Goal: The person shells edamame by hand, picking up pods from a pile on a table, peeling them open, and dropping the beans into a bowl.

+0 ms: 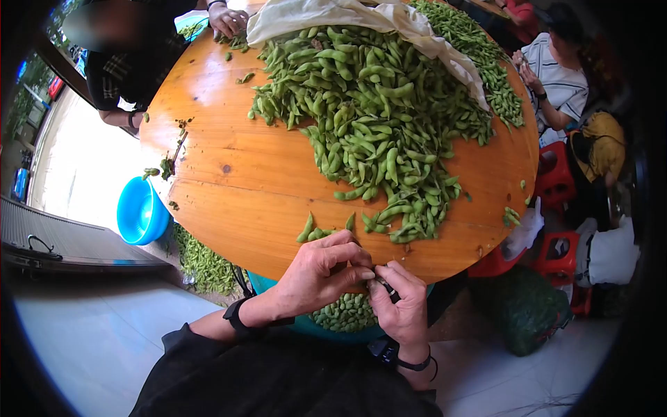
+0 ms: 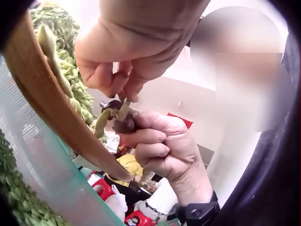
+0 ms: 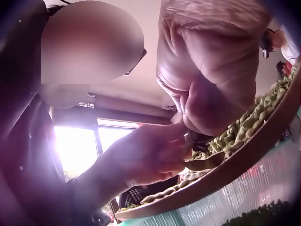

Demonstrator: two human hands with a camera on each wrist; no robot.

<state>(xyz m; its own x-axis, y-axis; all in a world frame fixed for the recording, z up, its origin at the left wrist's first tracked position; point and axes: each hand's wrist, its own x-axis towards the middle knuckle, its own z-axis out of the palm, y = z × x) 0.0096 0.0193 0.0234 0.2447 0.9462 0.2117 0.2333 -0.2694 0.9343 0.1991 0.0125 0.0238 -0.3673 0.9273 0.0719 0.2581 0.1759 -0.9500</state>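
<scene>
1. Soybean pods, green and fuzzy, lie in a big loose heap (image 1: 379, 118) over the far half of the round varnished wooden table (image 1: 229, 181); the heap thins out toward the near rim, where a few stray pods sit just beyond the hands.
2. White cloth sacking (image 1: 361, 17) is folded back along the far edge of that heap.
3. Beyond the table's left side, a bright blue plastic basin (image 1: 139, 212) stands on the pale floor.
4. Under the table's near rim, a teal plastic mesh basket (image 1: 316, 326) holds trimmed pods (image 1: 345, 313).
5. Left hand (image 1: 323, 271) hovers at the near rim, fingers bent, thumb and fingertips (image 2: 123, 90) pinching the top end of one single green pod (image 2: 104, 121).
6. Right hand (image 1: 399, 306) sits just beside the left, touching it, fingers curled tight round a small dark tool (image 1: 389, 290) whose tip meets the same pod.
7. Which kind of tool it is cannot be told.
</scene>
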